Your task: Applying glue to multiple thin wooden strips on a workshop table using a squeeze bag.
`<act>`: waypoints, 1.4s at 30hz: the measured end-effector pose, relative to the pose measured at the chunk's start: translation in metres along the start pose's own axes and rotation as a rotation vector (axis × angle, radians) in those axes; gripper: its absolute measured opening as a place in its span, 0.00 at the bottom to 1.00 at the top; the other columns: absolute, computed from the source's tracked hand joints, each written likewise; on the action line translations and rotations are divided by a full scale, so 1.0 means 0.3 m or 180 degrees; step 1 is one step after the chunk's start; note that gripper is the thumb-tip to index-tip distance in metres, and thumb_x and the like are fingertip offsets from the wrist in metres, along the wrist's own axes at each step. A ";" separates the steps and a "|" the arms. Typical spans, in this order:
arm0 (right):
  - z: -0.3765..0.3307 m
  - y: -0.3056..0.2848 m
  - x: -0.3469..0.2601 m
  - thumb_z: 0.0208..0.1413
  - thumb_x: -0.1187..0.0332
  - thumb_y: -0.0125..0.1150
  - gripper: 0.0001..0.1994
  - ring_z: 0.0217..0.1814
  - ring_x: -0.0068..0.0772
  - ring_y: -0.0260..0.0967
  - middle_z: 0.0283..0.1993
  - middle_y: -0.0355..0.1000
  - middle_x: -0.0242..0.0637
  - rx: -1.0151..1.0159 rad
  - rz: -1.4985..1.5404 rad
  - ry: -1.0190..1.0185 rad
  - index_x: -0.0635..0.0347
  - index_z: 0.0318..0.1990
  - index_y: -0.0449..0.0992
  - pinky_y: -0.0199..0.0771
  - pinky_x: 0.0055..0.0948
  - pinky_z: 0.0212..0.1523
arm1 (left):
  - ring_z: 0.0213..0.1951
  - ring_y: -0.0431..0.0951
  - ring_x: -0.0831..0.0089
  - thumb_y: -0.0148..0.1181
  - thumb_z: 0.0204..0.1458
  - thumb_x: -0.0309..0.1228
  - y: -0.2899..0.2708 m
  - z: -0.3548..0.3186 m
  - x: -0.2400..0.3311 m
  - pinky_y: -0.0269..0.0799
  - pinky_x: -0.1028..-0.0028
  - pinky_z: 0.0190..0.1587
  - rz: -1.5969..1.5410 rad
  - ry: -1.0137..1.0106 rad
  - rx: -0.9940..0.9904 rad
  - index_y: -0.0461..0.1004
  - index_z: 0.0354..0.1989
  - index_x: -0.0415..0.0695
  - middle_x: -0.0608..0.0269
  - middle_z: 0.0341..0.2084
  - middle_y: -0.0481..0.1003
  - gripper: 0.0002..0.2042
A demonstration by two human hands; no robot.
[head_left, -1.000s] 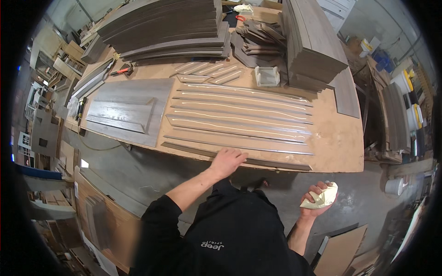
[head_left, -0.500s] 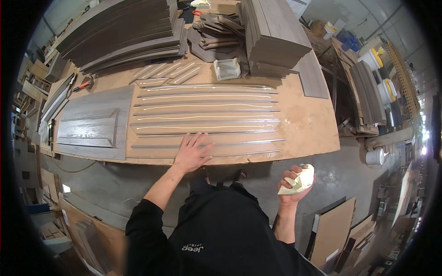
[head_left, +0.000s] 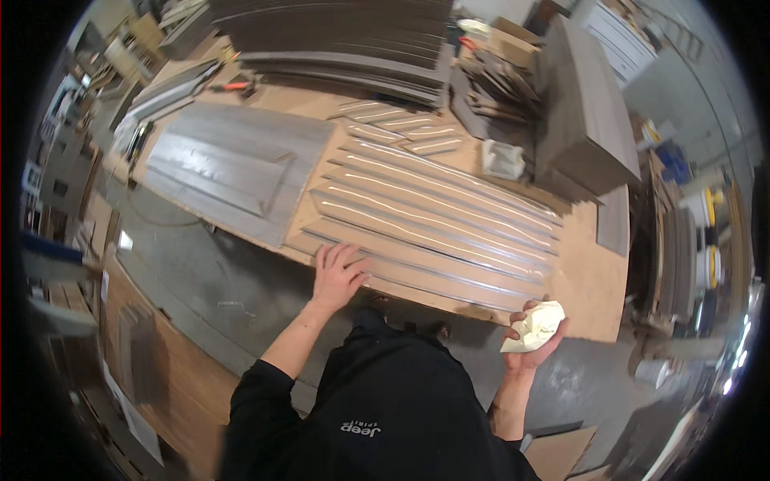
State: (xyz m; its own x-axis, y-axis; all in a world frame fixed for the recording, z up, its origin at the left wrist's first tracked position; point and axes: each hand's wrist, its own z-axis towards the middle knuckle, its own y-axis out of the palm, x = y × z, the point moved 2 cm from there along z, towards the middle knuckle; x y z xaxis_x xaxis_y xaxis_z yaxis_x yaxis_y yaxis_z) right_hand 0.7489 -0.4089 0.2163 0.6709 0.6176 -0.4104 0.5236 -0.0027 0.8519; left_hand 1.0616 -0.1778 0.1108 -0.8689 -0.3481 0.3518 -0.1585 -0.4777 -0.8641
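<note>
So we've got our left hand (head_left: 337, 276) pressed flat, fingers spread, on the nearest grey moulding strip (head_left: 417, 268) at the front edge of the table (head_left: 589, 280). It's not gripping anything, just resting palm-down on the strip. Our right hand (head_left: 529, 341) is off the table edge, just below the front right corner, with the fingers curled around a crumpled pale yellow cloth (head_left: 533, 327).

The strips (head_left: 437, 212) lie side by side in a row across the brown tabletop, long ones running left to right, and a few short ones (head_left: 401, 128) sit further back. To the left of them there's a grey panelled door (head_left: 228, 164) lying flat. A small clear tub (head_left: 503, 158) stands near the far ends of the strips, just beside a tall stack of grey boards (head_left: 585, 112). More dark boards (head_left: 345, 36) are piled along the back.
</note>
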 end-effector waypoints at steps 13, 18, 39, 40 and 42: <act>0.380 0.281 0.642 0.63 0.48 0.58 0.25 0.41 0.37 0.77 0.46 0.76 0.37 -0.0074 -0.2620 0.0575 0.57 0.56 0.70 0.81 0.39 0.39 | 0.70 0.49 0.39 0.63 0.53 0.37 -0.008 -0.121 -0.166 0.44 0.43 0.71 -0.0389 -0.1950 0.1152 0.59 0.68 0.45 0.42 0.68 0.51 0.34; 0.473 0.401 0.874 0.59 0.63 0.67 0.20 0.46 0.34 0.75 0.48 0.76 0.39 -0.0677 -0.3823 -0.0092 0.66 0.54 0.73 0.74 0.34 0.51 | 0.71 0.45 0.38 0.61 0.56 0.39 0.048 -0.123 -0.179 0.42 0.43 0.72 -0.0013 -0.1952 0.0950 0.52 0.71 0.43 0.38 0.69 0.48 0.37; 0.552 0.430 1.130 0.54 0.61 0.71 0.15 0.40 0.30 0.78 0.38 0.81 0.38 -0.1365 -0.4580 -0.0564 0.65 0.39 0.83 0.75 0.31 0.46 | 0.72 0.45 0.42 0.64 0.54 0.40 0.045 -0.125 -0.182 0.43 0.45 0.72 -0.0112 -0.2025 0.0878 0.53 0.71 0.47 0.43 0.71 0.48 0.38; 0.549 0.426 1.114 0.54 0.61 0.71 0.15 0.40 0.30 0.78 0.38 0.81 0.38 -0.1334 -0.4575 -0.0577 0.65 0.39 0.83 0.75 0.31 0.46 | 0.72 0.45 0.42 0.64 0.54 0.40 0.047 -0.125 -0.183 0.43 0.45 0.72 -0.0084 -0.2031 0.0865 0.52 0.72 0.47 0.43 0.71 0.47 0.38; 0.544 0.416 1.076 0.54 0.62 0.71 0.14 0.39 0.30 0.77 0.37 0.81 0.38 -0.1291 -0.4663 -0.0634 0.65 0.39 0.83 0.75 0.31 0.46 | 0.72 0.45 0.41 0.64 0.54 0.40 0.048 -0.124 -0.184 0.42 0.45 0.72 -0.0068 -0.2003 0.0833 0.52 0.72 0.47 0.42 0.71 0.47 0.39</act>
State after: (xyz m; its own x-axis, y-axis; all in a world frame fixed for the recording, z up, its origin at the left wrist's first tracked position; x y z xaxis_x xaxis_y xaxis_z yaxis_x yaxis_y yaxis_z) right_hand 1.1165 -0.3382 0.1371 -0.2162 -0.2260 -0.9498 0.6151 0.7239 -0.3123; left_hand 1.0898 -0.1354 0.0655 -0.4161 -0.7015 0.5786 0.0149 -0.6415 -0.7670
